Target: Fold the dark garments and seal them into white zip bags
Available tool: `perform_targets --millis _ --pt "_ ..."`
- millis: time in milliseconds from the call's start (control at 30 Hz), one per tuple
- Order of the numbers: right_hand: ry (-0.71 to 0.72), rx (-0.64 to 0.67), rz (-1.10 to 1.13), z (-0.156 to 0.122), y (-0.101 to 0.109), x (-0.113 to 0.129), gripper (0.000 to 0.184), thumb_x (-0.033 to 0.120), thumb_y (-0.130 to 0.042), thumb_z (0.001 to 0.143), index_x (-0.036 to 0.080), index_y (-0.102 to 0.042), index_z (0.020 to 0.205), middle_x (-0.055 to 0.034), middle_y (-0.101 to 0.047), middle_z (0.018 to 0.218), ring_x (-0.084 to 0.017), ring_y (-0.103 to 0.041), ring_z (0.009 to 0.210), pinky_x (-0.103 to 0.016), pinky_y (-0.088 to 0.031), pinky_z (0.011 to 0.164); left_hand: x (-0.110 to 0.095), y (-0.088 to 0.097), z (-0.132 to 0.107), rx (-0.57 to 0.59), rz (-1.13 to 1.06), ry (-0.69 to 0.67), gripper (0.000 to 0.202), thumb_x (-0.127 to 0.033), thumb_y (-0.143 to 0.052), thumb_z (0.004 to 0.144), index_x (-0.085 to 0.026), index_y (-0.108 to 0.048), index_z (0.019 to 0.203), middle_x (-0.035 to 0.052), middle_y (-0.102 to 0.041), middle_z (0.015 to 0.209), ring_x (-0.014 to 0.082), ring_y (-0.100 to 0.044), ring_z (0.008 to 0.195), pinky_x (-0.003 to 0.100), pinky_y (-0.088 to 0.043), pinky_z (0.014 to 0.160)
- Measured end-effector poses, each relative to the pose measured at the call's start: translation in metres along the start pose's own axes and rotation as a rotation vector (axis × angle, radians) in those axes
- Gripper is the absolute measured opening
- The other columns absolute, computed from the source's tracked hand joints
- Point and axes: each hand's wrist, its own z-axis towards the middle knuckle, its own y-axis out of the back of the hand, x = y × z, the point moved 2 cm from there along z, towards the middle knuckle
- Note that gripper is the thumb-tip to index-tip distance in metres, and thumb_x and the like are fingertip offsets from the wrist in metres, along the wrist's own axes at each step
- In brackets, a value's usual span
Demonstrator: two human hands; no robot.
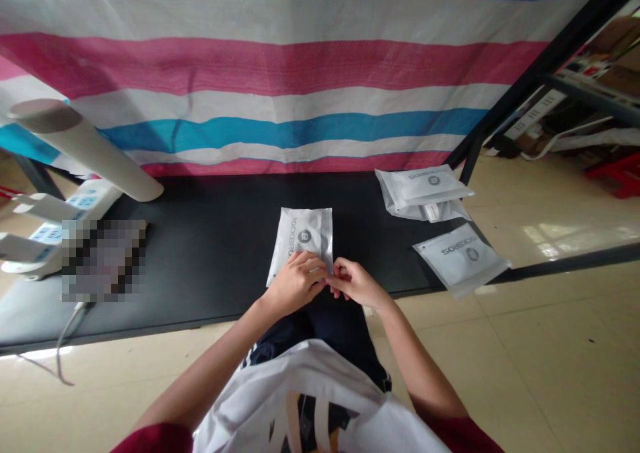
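Note:
A frosted white zip pouch [303, 229] printed with a round logo and "ROCKBROS" lies on the black table right before me. My left hand [299, 278] rests over its near part, fingers curled at the near right corner. My right hand [353, 281] meets it there, thumb and fingers pinched on the pouch's right edge. The fingertips of both hands nearly touch. The near edge of the pouch is hidden beneath my hands.
Several similar printed pouches [463, 256] lie at the table's right end, one overhanging the edge. On the left are a white cylinder [100, 149], a power strip [83, 203] with plugs, and a blurred-out object [103, 259] with a cable. A striped sheet [280, 66] hangs behind the table.

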Motion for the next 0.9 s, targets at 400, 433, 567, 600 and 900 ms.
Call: perform_targets --millis 400,433,567,600,900 --pt "0.182 -0.320 0.053 0.047 0.021 0.001 0.040 0.047 -0.066 0.076 0.024 -0.034 0.073 0.0099 -0.040 0.056 -0.008 -0.040 0.045 -0.020 -0.029 0.043 -0.035 -0.015 -0.010 -0.288 -0.056 -0.078 0.023 -0.018 -0.050 0.096 -0.017 -0.069 0.083 0.0032 -0.067 0.078 0.0136 -0.056 0.069 0.029 -0.045 0.067" --pt "0.210 -0.380 0.038 0.058 0.028 0.003 0.038 0.046 -0.066 0.075 0.024 -0.035 0.072 0.0094 -0.039 0.057 -0.008 -0.039 0.046 -0.020 -0.029 0.044 -0.042 -0.015 -0.013 -0.290 -0.078 -0.095 0.021 -0.017 -0.052 0.096 -0.017 -0.069 0.084 0.0030 -0.068 0.078 0.0134 -0.056 0.069 0.029 -0.045 0.066" --pt "0.253 -0.564 0.031 0.089 0.050 0.011 0.034 0.043 -0.067 0.073 0.024 -0.040 0.077 0.0087 -0.041 0.058 -0.008 -0.038 0.049 -0.021 -0.029 0.046 -0.058 -0.011 -0.023 -0.278 -0.142 -0.104 0.019 -0.015 -0.054 0.094 -0.019 -0.070 0.084 0.0013 -0.069 0.076 0.0129 -0.057 0.068 0.031 -0.043 0.067" --pt "0.246 -0.588 0.037 0.090 0.052 0.012 0.032 0.043 -0.067 0.074 0.024 -0.043 0.082 0.0084 -0.044 0.058 -0.009 -0.039 0.050 -0.021 -0.030 0.047 -0.058 -0.010 -0.023 -0.287 -0.165 -0.077 0.018 -0.016 -0.056 0.094 -0.020 -0.070 0.083 0.0004 -0.070 0.076 0.0132 -0.058 0.070 0.032 -0.042 0.071" --pt "-0.011 -0.155 -0.057 0.010 0.040 -0.001 0.037 0.054 -0.067 0.080 0.017 -0.064 0.079 0.0002 -0.062 0.067 -0.015 -0.056 0.062 -0.023 -0.043 0.051 -0.049 -0.022 -0.007 -0.140 -0.336 -0.109 0.015 -0.026 -0.061 0.093 -0.022 -0.072 0.083 -0.0013 -0.074 0.087 0.0157 -0.061 0.087 0.035 -0.042 0.085"
